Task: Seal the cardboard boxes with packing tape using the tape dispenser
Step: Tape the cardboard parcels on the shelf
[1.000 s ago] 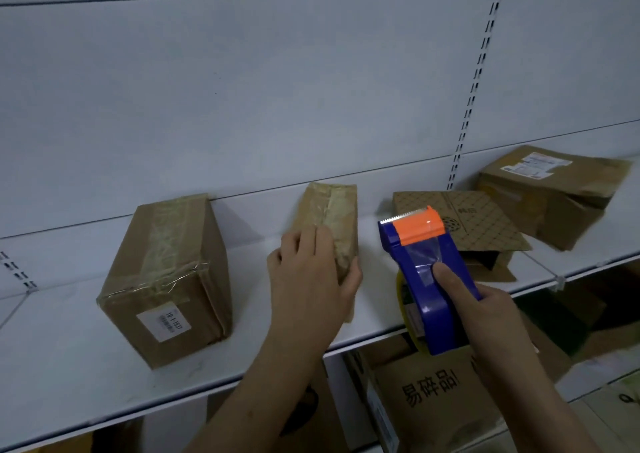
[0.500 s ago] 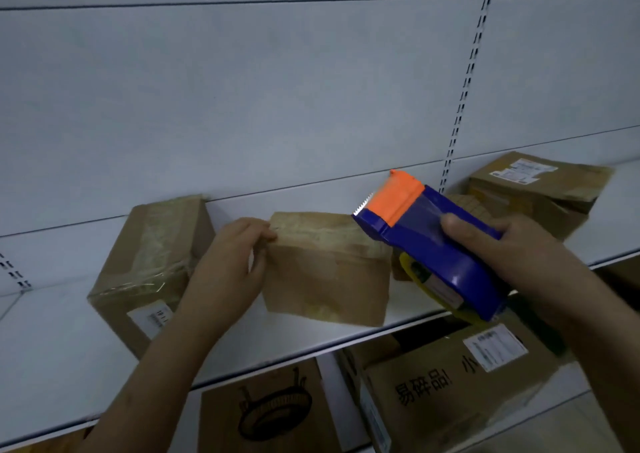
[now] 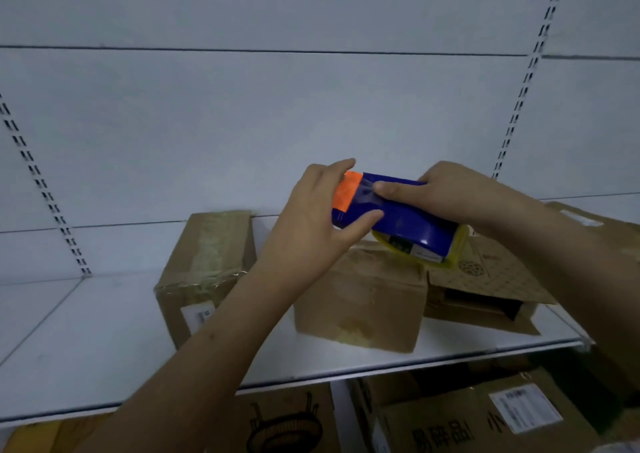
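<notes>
**Two hands on the tape dispenser**

Both hands hold the blue tape dispenser (image 3: 398,217) up in the air, just above the small box (image 3: 363,300) in the middle of the white shelf (image 3: 86,341). The right hand (image 3: 446,196) grips its back part. The left hand (image 3: 311,217) pinches its orange front end. A taped box (image 3: 204,272) sits to the left. An open box (image 3: 485,290) sits to the right.

Dim, bluish, even light; soft shadows under the shelf (image 3: 346,369). Lines bow toward the edges, and fine detail looks slightly blurred, perhaps from motion.
</notes>
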Tool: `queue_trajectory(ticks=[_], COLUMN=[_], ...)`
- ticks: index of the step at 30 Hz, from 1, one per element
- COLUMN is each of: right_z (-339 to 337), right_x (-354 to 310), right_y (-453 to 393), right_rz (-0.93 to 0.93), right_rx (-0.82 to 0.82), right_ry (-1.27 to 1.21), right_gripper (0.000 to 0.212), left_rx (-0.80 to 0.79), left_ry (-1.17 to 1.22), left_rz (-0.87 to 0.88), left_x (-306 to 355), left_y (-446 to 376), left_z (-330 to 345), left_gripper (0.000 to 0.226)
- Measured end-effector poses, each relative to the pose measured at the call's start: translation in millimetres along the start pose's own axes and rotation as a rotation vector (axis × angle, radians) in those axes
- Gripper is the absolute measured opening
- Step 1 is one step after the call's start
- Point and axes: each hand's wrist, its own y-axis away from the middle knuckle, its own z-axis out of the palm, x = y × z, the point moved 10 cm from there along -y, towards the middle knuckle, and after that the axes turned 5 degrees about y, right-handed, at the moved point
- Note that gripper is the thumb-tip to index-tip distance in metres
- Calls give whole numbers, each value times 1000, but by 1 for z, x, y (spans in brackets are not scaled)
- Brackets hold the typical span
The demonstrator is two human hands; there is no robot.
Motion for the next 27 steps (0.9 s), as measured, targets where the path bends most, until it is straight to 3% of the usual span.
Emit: queue_trajectory(ticks=[2, 4, 6, 10, 12, 16, 19, 21, 27], right_z=[1, 3, 7, 25, 33, 38, 30, 21, 40], right_x=[-9, -18, -27, -32, -33, -33, -28, -22, 1], right_y=[-9, -14, -18, -20, -21, -25, -31, -35, -39], right_rz=[7, -2, -30, -59, -72, -60, -34, -5, 89], right_rx=[-27, -47, -59, -114, -136, -168, -186, -199, -348], right_ry=[21, 63, 122, 176, 199, 200, 173, 130, 89], right_gripper=[72, 69, 68, 71, 73, 80, 78, 75, 61], left_rx=[86, 206, 265, 63, 49, 319, 426, 406, 123], left_ry=[-144, -406, -502, -327, -262, -87, 71, 52, -148], left_rz=[10, 94, 199, 242, 166, -93, -325, -437, -635], left_x=[-6, 1, 7, -5, -15, -41, -76, -94, -134], left_y=[-2, -1, 0, -5, -6, -6, 0, 3, 4], left_z=[-11, -22, -25, -8, -8, -45, -68, -75, -42], left_gripper=[63, 54, 43, 22, 28, 26, 18, 13, 19])
